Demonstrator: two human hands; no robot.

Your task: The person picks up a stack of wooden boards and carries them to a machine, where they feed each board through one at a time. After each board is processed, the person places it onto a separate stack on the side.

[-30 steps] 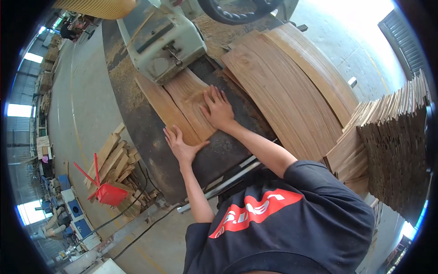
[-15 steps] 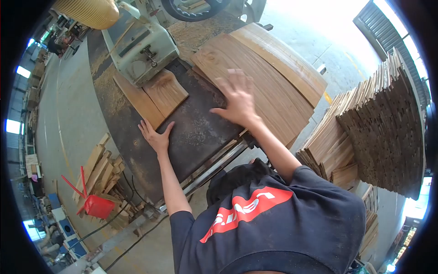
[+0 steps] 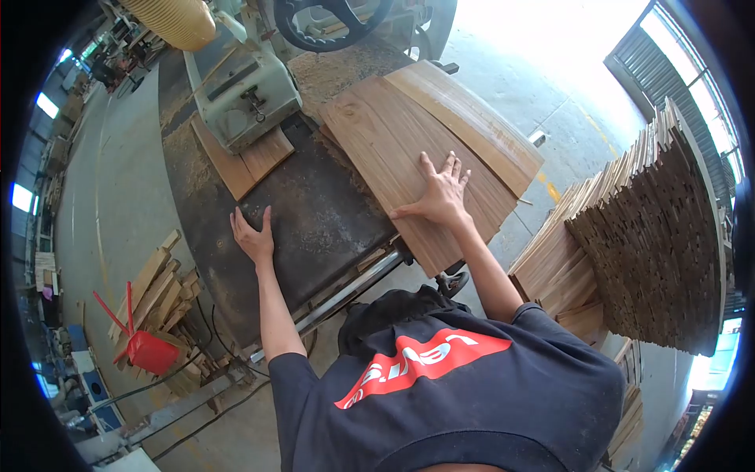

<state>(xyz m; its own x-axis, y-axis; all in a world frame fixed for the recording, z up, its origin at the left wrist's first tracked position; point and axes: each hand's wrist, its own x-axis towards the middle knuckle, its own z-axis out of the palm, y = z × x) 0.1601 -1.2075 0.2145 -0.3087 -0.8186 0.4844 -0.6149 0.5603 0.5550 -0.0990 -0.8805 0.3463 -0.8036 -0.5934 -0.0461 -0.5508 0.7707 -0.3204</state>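
Observation:
My right hand (image 3: 441, 195) lies flat, fingers spread, on the top board of a stack of thin wooden boards (image 3: 409, 134) at the right of the machine table. My left hand (image 3: 253, 234) rests open on the dark metal table (image 3: 322, 216) near its left edge, holding nothing. Two boards (image 3: 248, 161) lie side by side under the pale green machine head (image 3: 244, 98), only their near ends showing.
A tall stack of thin boards (image 3: 653, 236) stands at the right. Offcuts (image 3: 157, 287) and a red dustpan (image 3: 145, 346) lie on the floor at the left. Sawdust covers the table's far part. A black handwheel (image 3: 326, 23) sits behind the machine.
The two boards have slid further under the machine head. My right hand left them, swung right and landed on the board stack. My left hand drew back onto the bare table.

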